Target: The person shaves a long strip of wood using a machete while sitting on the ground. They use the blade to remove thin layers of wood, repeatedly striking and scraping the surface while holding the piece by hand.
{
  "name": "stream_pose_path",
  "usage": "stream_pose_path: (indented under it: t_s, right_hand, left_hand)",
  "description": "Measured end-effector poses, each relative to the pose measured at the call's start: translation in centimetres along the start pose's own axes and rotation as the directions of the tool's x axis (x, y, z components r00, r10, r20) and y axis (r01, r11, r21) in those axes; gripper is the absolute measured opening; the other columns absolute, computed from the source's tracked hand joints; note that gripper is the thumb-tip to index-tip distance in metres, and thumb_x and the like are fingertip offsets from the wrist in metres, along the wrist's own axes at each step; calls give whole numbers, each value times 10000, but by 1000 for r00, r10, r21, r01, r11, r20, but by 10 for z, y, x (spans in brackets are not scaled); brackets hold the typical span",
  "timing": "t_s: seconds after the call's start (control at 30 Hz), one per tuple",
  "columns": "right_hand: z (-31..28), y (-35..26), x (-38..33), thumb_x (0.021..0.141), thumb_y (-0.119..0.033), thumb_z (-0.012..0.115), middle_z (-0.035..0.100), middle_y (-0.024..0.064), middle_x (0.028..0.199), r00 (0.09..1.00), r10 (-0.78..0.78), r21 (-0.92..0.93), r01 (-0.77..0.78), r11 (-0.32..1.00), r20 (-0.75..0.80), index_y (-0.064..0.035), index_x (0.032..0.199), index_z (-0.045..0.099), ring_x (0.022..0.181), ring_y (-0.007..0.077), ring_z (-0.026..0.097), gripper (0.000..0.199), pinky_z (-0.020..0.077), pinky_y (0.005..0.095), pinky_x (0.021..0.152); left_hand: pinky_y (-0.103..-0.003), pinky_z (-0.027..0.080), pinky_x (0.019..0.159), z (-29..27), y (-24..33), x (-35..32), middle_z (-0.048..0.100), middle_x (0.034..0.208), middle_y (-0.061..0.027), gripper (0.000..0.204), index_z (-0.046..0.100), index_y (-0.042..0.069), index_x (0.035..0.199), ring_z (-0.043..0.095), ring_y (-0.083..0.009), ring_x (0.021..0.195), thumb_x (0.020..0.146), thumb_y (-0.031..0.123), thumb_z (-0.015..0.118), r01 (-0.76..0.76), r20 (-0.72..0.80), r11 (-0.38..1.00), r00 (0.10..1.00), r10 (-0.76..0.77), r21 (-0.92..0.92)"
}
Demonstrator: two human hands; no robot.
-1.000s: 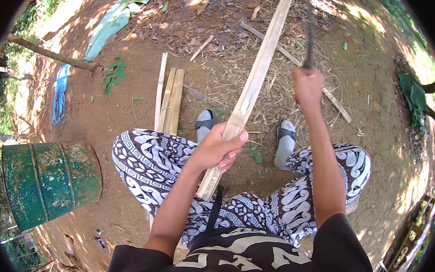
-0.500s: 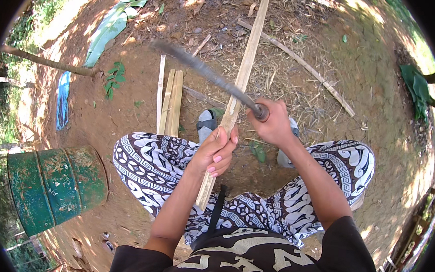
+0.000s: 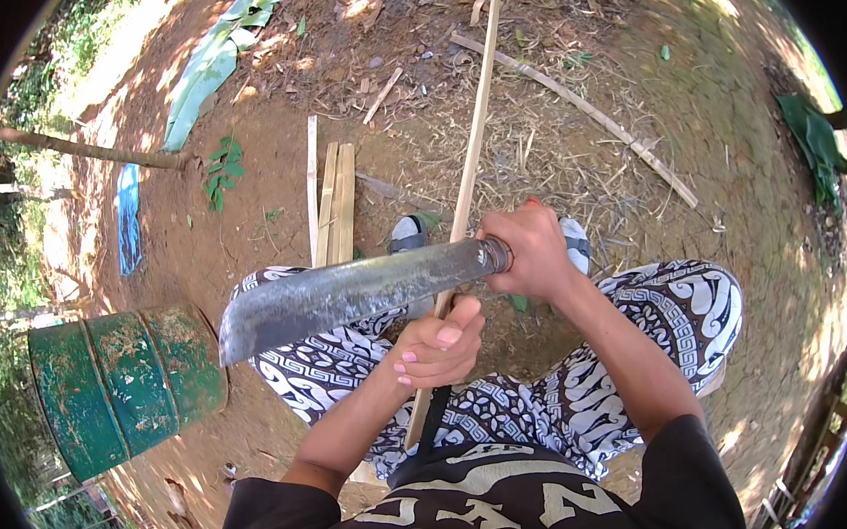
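Note:
My right hand [image 3: 533, 250] is closed round the handle of a machete [image 3: 349, 299]. Its broad grey blade points left, its flat side showing, and lies across a long pale bamboo strip [image 3: 474, 142]. That strip runs from my lap away from me between my feet, its narrow edge now turned up. Just below the blade, my left hand [image 3: 441, 348] wraps the strip near its lower end, fingers curled and thumb up. The blade hides the stretch of strip right above my left hand; whether the edge touches it I cannot tell.
Several cut strips [image 3: 335, 201] lie on the dirt ahead of my left knee. A longer stick [image 3: 587, 124] lies among pale shavings at the far right. A rusty green drum [image 3: 130, 382] lies at the left, near a blue bundle of strands [image 3: 128, 222] and a banana leaf [image 3: 208, 67].
The machete has swung down toward me, its blade turning from edge-on to flat-side view. The bamboo strip has rolled onto its narrow edge and slid nearer, with my left hand lower.

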State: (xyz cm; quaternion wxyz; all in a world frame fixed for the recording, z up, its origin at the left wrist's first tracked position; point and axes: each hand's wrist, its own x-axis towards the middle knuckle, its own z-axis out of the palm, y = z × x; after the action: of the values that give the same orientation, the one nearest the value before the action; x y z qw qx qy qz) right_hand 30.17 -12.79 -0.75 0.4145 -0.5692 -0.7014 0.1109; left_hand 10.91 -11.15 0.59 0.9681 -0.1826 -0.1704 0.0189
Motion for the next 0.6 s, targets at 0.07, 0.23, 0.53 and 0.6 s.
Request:
stream_pose_path:
  t_s: [0.07,0.23,0.53,0.6]
  right_hand:
    - [-2,-3,-3,518,-148,705,544,92,554,999,13,1,-13,1000,47,-86,745,583,539,322,597,266,432,395,524]
    - [-1,37,7,646,-120,666,554,154,555,915,387,-7,-390,921,-115,-17,670,576,506,332,582,138,442,412,515]
    - [14,76,15,788,-159,633,538,80,522,443,892,433,-789,436,-92,-9,610,526,502,190,542,256,420,373,518]
    - [5,56,15,778,-153,645,499,48,502,573,806,392,-715,579,-147,-19,595,495,478,157,479,272,390,357,504]
  left_hand:
    - [-236,352,204,1,-5,-1,435,412,-30,197,392,-1,773,454,-108,271,939,-100,432,-4,-46,999,999,6,40]
    - [-229,342,213,2,5,-4,455,429,-35,228,365,21,742,451,-90,287,928,-106,404,88,77,995,993,-84,-47]
    - [-264,395,227,-2,21,-1,496,477,-66,112,415,-48,847,496,-130,308,943,-81,367,-33,124,998,991,39,-48]
    - [-266,389,224,-3,20,1,482,468,-58,112,416,-45,851,482,-129,300,946,-72,363,-43,101,999,994,46,-32]
